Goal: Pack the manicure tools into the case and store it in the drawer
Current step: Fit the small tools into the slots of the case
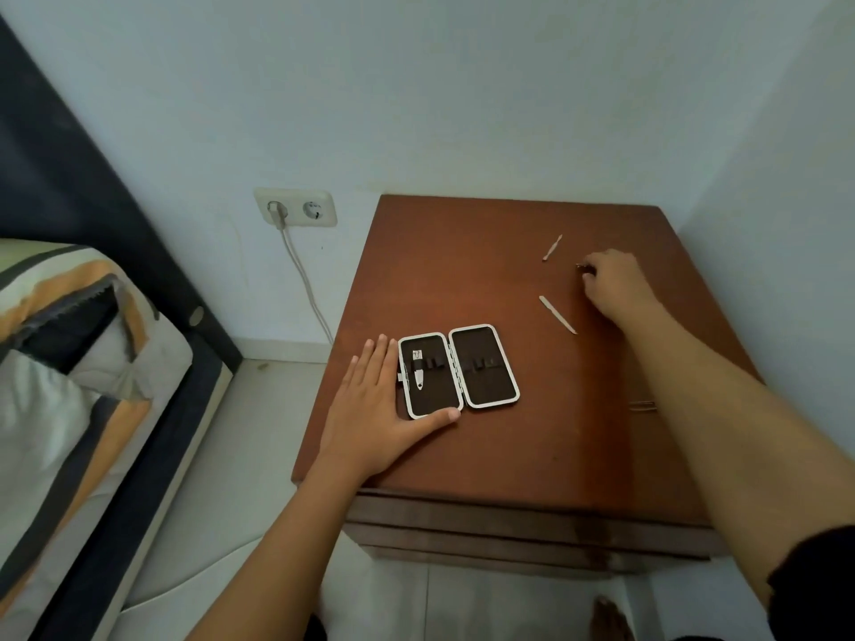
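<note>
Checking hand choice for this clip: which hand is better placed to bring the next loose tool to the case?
Right. The right hand is already among the loose tools at the far right, while the left hand lies flat against the open case.

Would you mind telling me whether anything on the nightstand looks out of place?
Nothing damaged. Two slim tools lie loose, far from the open case, which holds one clipper. Another tool sits beside the right forearm.
</note>
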A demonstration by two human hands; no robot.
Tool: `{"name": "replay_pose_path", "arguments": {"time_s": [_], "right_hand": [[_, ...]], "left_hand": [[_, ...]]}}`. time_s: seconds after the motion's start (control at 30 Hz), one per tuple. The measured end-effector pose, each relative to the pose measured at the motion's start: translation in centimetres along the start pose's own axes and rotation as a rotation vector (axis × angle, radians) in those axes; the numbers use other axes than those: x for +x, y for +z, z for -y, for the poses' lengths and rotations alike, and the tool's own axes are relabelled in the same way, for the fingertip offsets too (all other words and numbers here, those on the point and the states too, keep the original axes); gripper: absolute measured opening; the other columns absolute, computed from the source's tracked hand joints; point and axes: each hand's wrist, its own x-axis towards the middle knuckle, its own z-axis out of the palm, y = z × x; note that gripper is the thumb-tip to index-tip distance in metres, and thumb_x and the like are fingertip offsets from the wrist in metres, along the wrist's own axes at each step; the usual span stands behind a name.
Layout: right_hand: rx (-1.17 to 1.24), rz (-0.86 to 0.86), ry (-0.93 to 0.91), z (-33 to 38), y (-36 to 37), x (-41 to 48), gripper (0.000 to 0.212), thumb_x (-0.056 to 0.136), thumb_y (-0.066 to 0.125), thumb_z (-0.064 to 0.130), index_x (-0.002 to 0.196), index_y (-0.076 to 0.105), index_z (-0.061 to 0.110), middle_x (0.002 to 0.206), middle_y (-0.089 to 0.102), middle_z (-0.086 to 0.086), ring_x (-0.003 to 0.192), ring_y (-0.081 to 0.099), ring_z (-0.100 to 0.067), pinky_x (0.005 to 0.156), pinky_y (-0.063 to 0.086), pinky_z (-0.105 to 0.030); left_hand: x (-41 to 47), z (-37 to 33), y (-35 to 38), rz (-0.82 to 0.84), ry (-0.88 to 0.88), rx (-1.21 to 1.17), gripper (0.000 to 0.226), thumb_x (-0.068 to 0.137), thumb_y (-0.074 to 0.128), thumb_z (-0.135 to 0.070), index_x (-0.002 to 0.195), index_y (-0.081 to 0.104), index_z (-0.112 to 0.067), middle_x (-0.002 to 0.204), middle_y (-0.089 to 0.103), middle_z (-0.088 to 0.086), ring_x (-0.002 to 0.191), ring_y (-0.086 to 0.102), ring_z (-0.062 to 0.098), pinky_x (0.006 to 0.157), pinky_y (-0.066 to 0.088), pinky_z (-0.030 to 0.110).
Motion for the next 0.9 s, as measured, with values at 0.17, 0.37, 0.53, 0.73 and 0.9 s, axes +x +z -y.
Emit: {"name": "replay_pose_path", "arguments": {"time_s": [0.17,0.37,0.53,0.73,0.9], "right_hand": [[-0.008,-0.139,-0.062,0.3,0.2,-1.5,0.024,0.09,0.048,0.006,0.107,0.063,-0.001,0.107,0.056,-0.026,0.103,0.049,-0.044,0.084,0.045,-0.047],[0.451,-0.109,-0.227,7.1,-1.3,-4.3,0.016,0.087,0.06,0.012,0.096,0.072,0.009,0.098,0.066,-0.016,0.091,0.06,-0.026,0.081,0.038,-0.025],[0.613,0.23,-0.288,12.8,-0.9,-7.7,0.01,0.073,0.075,0.015,0.078,0.067,0.018,0.081,0.066,0.0,0.07,0.058,-0.007,0.068,0.045,-0.019],[0.283,0.492,-0.395,14.6,-0.7,-7.7,0.005,0.079,0.071,0.023,0.082,0.071,0.019,0.073,0.059,0.011,0.078,0.056,-0.012,0.074,0.047,-0.029],[0.132,0.61,-0.464,15.9,-1.7,-7.0,0.006,0.081,0.068,0.019,0.085,0.072,0.02,0.078,0.059,0.01,0.083,0.056,-0.011,0.077,0.047,-0.03]], "left_hand": [[0.0,-0.1,-0.1,0.002,-0.006,-0.01,0.117,0.061,0.035,-0.09,0.15,0.003,-0.02,0.159,0.0,-0.003,0.144,-0.007,0.007,0.114,-0.007,0.025],[0.0,-0.3,-0.3,0.006,-0.009,-0.016,0.118,0.06,0.034,-0.09,0.15,0.003,-0.019,0.159,0.002,-0.003,0.144,-0.006,0.008,0.114,-0.007,0.026],[-0.2,-0.4,-0.4,-0.003,-0.004,-0.018,0.117,0.061,0.033,-0.089,0.15,0.004,-0.019,0.159,0.002,-0.001,0.145,-0.005,0.01,0.114,-0.007,0.026],[-0.1,-0.3,-0.3,-0.012,0.005,-0.011,0.116,0.062,0.031,-0.089,0.15,0.003,-0.018,0.159,0.001,0.0,0.145,-0.006,0.01,0.113,-0.008,0.026],[-0.1,-0.2,-0.1,-0.014,0.014,-0.017,0.116,0.063,0.032,-0.088,0.15,0.002,-0.018,0.159,0.0,0.0,0.145,-0.007,0.01,0.114,-0.008,0.026]]}}
